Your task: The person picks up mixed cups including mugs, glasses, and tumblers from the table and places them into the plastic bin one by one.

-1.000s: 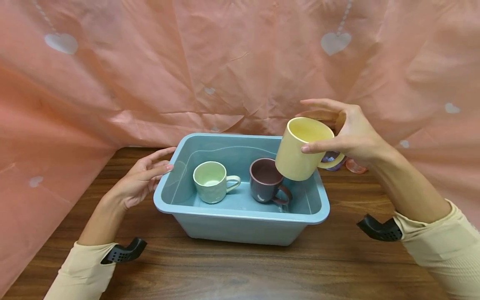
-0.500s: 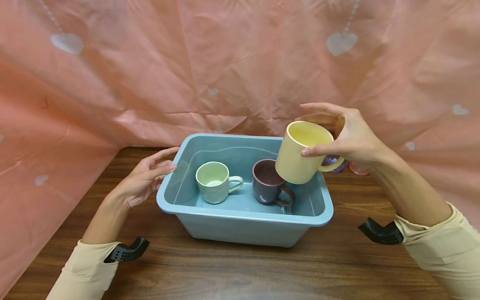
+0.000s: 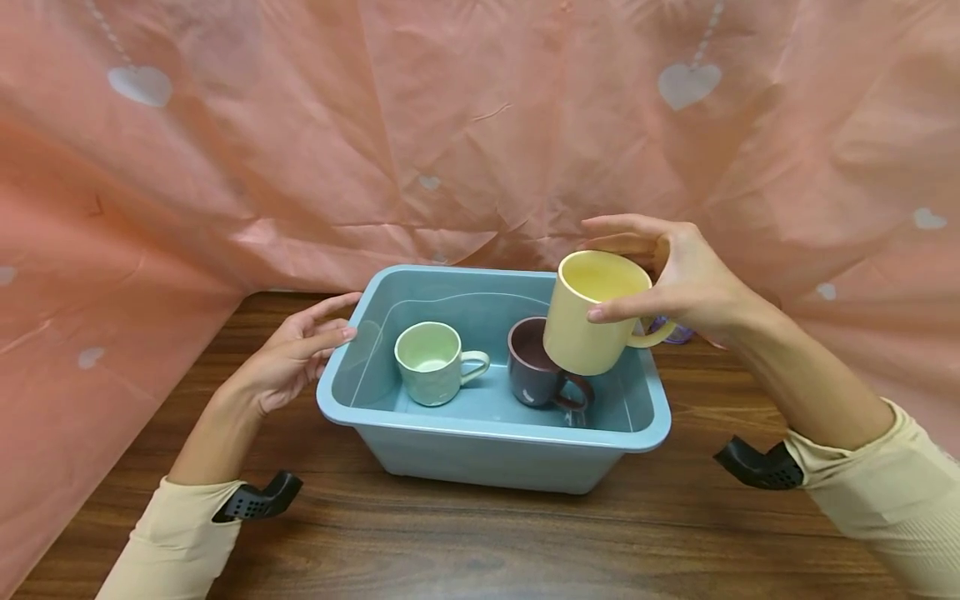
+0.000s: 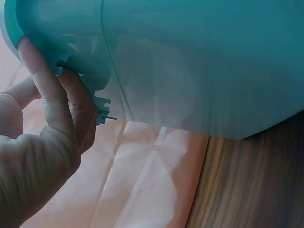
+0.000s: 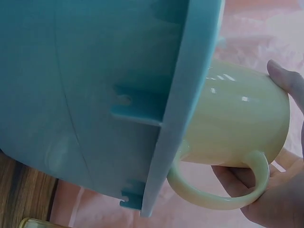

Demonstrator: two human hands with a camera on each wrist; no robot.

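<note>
A yellow mug is held by its upper rim in my right hand, thumb in front and fingers behind. It hangs tilted over the right end of a blue plastic tub. The right wrist view shows the mug's handle facing the palm. My left hand holds the tub's left rim, the thumb on the edge; in the left wrist view its fingers curl below the rim. A pale green mug and a dark purple mug stand inside, the purple one partly hidden by the yellow mug.
Behind the tub's right end, on the wooden table, a purple translucent item shows partly behind the mug handle. A small clear object lies in the tub near the purple mug. A peach curtain hangs behind.
My right hand has brought the yellow mug slightly down and to the left, further over the tub. My left hand stays at the rim.
</note>
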